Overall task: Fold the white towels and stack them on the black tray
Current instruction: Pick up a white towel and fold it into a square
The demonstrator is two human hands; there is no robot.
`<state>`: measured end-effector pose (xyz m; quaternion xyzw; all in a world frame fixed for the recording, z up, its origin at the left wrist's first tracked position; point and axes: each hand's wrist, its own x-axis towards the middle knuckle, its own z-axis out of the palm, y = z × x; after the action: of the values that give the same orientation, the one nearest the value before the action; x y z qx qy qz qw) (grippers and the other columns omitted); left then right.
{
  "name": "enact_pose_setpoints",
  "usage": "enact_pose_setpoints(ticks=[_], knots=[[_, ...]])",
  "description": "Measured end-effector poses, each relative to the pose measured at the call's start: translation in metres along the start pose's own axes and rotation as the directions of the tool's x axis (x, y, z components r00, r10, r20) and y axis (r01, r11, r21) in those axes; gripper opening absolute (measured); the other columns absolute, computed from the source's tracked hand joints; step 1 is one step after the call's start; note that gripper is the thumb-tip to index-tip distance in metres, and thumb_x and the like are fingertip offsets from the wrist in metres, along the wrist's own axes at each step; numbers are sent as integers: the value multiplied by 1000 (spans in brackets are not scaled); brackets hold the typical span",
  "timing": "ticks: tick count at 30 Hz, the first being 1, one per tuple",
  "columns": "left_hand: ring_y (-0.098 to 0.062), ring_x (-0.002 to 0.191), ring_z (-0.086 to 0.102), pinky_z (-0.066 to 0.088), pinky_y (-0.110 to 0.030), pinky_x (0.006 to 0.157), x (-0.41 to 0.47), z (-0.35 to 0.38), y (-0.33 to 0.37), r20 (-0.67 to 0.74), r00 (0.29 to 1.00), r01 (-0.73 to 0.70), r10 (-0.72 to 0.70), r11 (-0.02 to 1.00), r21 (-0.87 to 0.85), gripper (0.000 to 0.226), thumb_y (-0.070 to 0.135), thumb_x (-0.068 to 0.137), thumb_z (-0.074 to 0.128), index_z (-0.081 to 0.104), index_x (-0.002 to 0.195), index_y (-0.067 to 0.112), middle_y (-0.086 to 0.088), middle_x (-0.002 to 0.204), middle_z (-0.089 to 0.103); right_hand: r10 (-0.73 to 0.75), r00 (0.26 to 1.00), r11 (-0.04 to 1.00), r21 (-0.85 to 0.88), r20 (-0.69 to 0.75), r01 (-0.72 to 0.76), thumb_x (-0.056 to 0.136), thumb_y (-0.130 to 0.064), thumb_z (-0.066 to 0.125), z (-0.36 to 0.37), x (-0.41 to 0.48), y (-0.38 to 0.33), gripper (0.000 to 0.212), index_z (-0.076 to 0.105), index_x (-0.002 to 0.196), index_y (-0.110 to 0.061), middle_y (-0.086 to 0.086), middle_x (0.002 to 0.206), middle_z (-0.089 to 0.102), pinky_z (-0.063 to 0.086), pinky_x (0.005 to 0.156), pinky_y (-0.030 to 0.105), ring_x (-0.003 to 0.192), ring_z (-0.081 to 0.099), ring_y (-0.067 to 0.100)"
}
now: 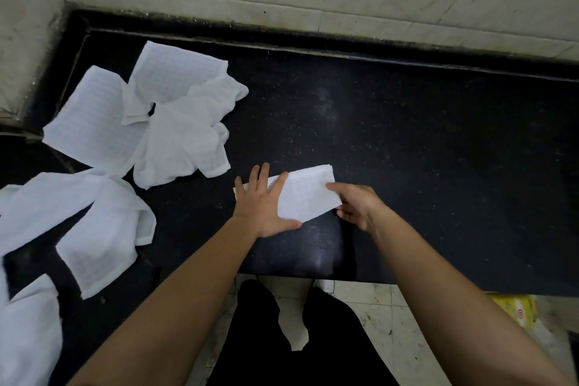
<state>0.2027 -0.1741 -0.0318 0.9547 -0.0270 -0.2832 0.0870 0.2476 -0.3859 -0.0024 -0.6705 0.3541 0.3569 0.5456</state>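
Close to the front edge of the table (407,150), near its middle, lies one folded towel (308,194), a narrow white strip. The left hand (261,208) lies spread flat on its left end, fingers straight and pressing down; the right hand (357,207) pinches the right end between thumb and fingers. The cloth looks thin, light and limp (a waffle weave, with no stiffness of its own), so it will likely sag and slip out of its fold unless taken by the corners or edges and pinned flat while creasing. Further left, a loose bunch of unfolded towels (100,241) overlaps at the table's left edge, perhaps three. Beyond, towards the far left corner, a second heap (175,135) holds about three more, one crumpled. I cannot pick out the black tray against the dark surface.
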Motion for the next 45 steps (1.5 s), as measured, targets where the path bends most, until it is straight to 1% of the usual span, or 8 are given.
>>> enact_pose_setpoints(ticks=[6, 11, 18, 27, 31, 34, 39, 45], knots=[[-31, 141, 29, 27, -50, 113, -29, 1, -19, -431, 843, 81, -322, 867, -492, 69, 54, 92, 56, 37, 149, 19, -14, 153, 32, -277, 959, 958, -90, -58, 271, 89, -22, 71, 21, -15, 1, 16, 70, 105, -21, -3, 96, 74, 49, 68, 21, 84, 67, 10], [-20, 108, 60, 52, -36, 84, -48, -7, -53, 300, 805, 210, -511, -226, -951, 43, 37, 102, 48, 49, 136, 11, -7, 122, 61, -631, 772, 700, -486, -78, 523, 90, -29, 65, 59, -36, 9, 19, 67, 109, -25, -7, 80, 66, 52, 72, 25, 75, 63, 9], [-24, 112, 63, 52, -42, 95, -63, -1, -73, 355, 858, 191, -372, -411, -892, 49, 35, 105, 41, 43, 144, 4, -12, 121, 65, -753, 625, 375, -644, 209, 667, 96, -24, 59, 133, -46, 35, 33, 63, 126, -10, 9, 105, 68, 52, 85, 33, 90, 65, 22], [-24, 113, 63, 51, -43, 98, -61, -1, -80, 360, 873, 209, -330, -413, -886, 51, 38, 105, 41, 41, 144, 5, -14, 122, 64, -599, 701, 274, -724, 386, 633, 99, -33, 58, 156, -37, 53, 45, 53, 137, -11, 9, 112, 64, 52, 91, 37, 101, 63, 25], [-24, 109, 65, 54, -42, 96, -59, -1, -80, 345, 870, 204, -354, -378, -903, 44, 31, 104, 45, 44, 142, 6, -12, 118, 66, -542, 717, 485, -533, 438, 693, 98, -27, 59, 135, -39, 54, 43, 56, 139, -16, -6, 106, 68, 50, 90, 21, 94, 64, 9], [-18, 102, 68, 56, -37, 90, -55, 6, -78, 218, 864, 186, -453, -115, -976, 40, 23, 99, 57, 52, 135, 8, -7, 113, 68, -690, 647, 450, -508, 325, 735, 99, -17, 57, 108, -34, 61, 31, 66, 129, -18, -5, 112, 67, 49, 83, 15, 86, 65, 7], [-13, 96, 59, 48, -28, 88, -53, 20, -71, -208, 917, 68, -340, 647, -759, 46, 23, 94, 64, 52, 138, 16, -1, 121, 55, -787, 442, -73, -777, 430, 626, 97, -25, 61, 73, -13, 78, 36, 62, 132, -15, 8, 125, 59, 56, 84, 41, 106, 59, 26], [-24, 112, 55, 51, -40, 92, -54, 30, -73, -255, 938, 73, -235, 853, -517, 59, 25, 100, 53, 30, 154, 14, -9, 137, 40, -691, 492, -200, -794, 529, 574, 101, -40, 50, 64, -9, 80, 50, 49, 145, -16, 14, 146, 46, 47, 102, 51, 131, 46, 33]])
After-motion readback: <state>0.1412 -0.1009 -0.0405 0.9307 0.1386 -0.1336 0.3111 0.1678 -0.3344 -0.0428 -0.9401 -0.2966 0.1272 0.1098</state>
